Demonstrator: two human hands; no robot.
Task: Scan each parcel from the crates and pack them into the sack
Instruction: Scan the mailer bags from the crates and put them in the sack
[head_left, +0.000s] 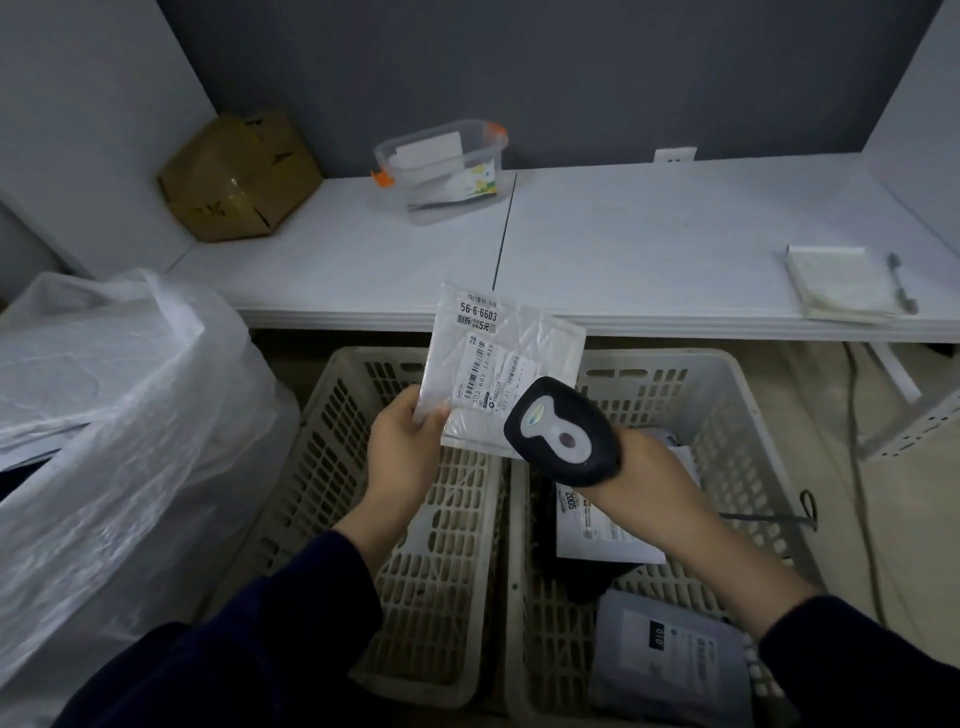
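My left hand (402, 441) pinches the lower left corner of a flat white parcel (501, 364) with barcode labels, held up over the two crates. My right hand (654, 470) grips a black barcode scanner (563, 431), whose head sits just below and right of the parcel's labels. The left crate (332, 441) shows only bare mesh. The right crate (727, 415) holds a black parcel with a white label (597, 530) and a grey parcel (670, 654). The translucent white sack (119, 415) stands at the left.
A white table (649, 244) runs behind the crates, carrying a cardboard box (239, 176), a clear plastic tub with orange clips (441, 166) and a stack of white bags (841, 283). Cables trail on the floor at right (857, 467).
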